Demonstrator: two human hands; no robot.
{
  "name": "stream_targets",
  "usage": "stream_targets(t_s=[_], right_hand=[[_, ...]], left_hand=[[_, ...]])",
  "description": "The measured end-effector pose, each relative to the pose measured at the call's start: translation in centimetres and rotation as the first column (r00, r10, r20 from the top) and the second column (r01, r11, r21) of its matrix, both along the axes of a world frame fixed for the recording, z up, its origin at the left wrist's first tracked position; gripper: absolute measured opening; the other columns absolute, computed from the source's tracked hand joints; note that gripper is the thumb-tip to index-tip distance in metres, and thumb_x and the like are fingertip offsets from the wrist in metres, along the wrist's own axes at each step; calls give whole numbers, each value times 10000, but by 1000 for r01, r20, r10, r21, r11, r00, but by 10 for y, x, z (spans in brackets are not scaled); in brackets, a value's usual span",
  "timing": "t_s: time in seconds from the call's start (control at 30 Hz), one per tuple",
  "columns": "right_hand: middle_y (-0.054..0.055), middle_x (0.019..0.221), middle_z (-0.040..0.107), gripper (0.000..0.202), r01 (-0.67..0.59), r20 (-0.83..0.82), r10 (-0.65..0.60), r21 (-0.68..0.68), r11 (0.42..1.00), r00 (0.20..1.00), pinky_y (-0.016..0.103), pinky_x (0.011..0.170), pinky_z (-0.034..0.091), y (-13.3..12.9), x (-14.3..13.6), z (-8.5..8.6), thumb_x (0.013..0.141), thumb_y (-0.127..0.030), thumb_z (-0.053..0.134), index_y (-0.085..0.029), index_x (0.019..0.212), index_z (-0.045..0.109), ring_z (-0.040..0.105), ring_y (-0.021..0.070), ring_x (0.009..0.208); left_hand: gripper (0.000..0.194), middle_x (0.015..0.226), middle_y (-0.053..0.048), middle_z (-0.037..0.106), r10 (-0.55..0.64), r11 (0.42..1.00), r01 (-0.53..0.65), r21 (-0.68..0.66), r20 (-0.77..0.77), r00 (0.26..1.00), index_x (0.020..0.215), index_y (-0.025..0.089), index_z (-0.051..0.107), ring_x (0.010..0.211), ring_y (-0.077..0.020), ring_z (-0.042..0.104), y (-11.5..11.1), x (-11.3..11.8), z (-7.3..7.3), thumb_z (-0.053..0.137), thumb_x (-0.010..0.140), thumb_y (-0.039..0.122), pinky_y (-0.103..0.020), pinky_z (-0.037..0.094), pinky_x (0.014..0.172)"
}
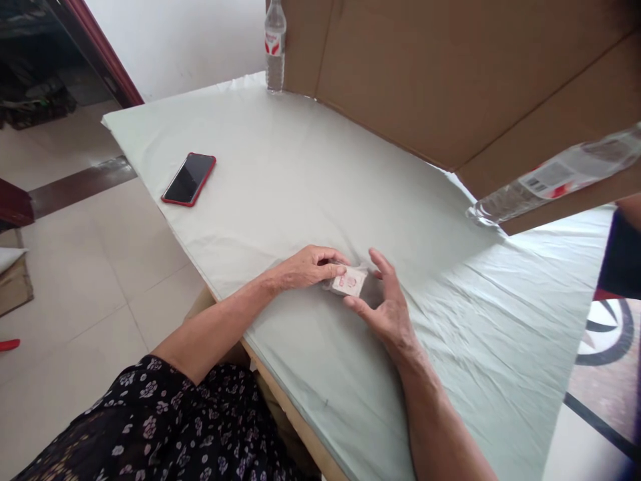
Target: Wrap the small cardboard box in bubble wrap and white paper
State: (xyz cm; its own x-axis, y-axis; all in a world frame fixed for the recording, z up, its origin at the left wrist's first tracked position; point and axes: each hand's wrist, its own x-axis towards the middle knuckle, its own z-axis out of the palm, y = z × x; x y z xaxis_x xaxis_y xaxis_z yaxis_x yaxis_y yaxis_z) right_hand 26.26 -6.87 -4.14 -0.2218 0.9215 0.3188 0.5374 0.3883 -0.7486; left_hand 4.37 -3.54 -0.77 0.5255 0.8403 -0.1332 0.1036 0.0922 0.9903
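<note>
A small white box-shaped packet with red print, in what looks like clear wrapping, is at the near middle of the cloth-covered table. My left hand grips its left end, thumb on top and fingers around the far side. To the right of the packet, my right hand is open, thumb and fingers spread apart, its thumb tip close to the packet's near right corner. Whether the right fingers touch the wrapping I cannot tell.
A phone in a red case lies at the table's left edge. Brown cardboard panels stand along the back, with a clear bottle upright at their left end and another bottle against the right panel. Part of another person shows at far right.
</note>
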Motion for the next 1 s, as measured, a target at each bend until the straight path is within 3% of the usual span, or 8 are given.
stream_targets(t_s=[0.07, 0.13, 0.3, 0.43, 0.57, 0.8, 1.0], right_hand=[[118, 1491, 499, 882, -43, 14, 43, -51, 998, 999, 554, 1099, 389, 3, 0, -4, 715, -590, 782, -304, 1464, 416, 479, 327, 1355], [110, 1367, 605, 797, -46, -2, 46, -64, 997, 999, 532, 1066, 424, 4, -3, -6, 724, -572, 785, -290, 1407, 485, 564, 309, 1255], [89, 1172, 702, 528, 91, -38, -91, -10, 996, 995, 448, 946, 518, -6, -14, -2, 772, -532, 756, -248, 1201, 637, 663, 269, 1069], [101, 1136, 719, 530, 190, -11, -190, 23, 982, 982, 452, 906, 532, -12, -21, -3, 776, -556, 730, -229, 1186, 651, 675, 276, 1014], [111, 1138, 726, 542, 199, 50, -200, 14, 980, 979, 490, 897, 523, -9, -20, -7, 783, -573, 705, -227, 1197, 650, 675, 300, 1009], [106, 1157, 727, 506, 152, 104, -159, 75, 986, 982, 505, 929, 510, -11, -16, -6, 833, -527, 683, -239, 1245, 627, 675, 306, 1044], [116, 1185, 716, 529, 111, 142, -127, 117, 987, 982, 502, 938, 509, -9, -16, -9, 850, -561, 656, -242, 1270, 606, 672, 306, 1066]], left_hand=[[315, 928, -45, 687, 0, 1000, 0, 7, 5, 1000, 1118, 138, 693, 798, -129, 586, -1, 1, 0, 600, 880, 325, -230, 436, 701], [311, 897, -42, 679, 14, 1000, -14, 19, 14, 1000, 1107, 129, 694, 775, -123, 578, -2, 4, -1, 597, 873, 309, -225, 430, 680], [308, 813, -27, 652, 132, 985, -129, 117, -20, 991, 1034, 113, 697, 687, -108, 542, -2, 7, -3, 578, 866, 342, -222, 424, 630], [412, 1130, -87, 676, 169, 974, -159, 163, -46, 985, 1168, 139, 660, 901, -175, 608, -2, 1, -3, 609, 826, 363, -296, 494, 816], [707, 1422, -134, 531, 57, 985, -43, 169, -83, 995, 1402, 173, 508, 1194, -275, 555, -3, -2, -4, 645, 710, 228, -401, 469, 1006], [776, 1227, -101, 620, 60, 961, -30, 276, -104, 993, 1432, 171, 464, 1080, -231, 595, -4, 4, -11, 590, 666, 148, -387, 489, 966], [699, 1220, -127, 623, 94, 927, 1, 376, -234, 968, 1364, 148, 540, 1139, -287, 551, -4, 4, -10, 612, 669, 184, -436, 479, 987]])
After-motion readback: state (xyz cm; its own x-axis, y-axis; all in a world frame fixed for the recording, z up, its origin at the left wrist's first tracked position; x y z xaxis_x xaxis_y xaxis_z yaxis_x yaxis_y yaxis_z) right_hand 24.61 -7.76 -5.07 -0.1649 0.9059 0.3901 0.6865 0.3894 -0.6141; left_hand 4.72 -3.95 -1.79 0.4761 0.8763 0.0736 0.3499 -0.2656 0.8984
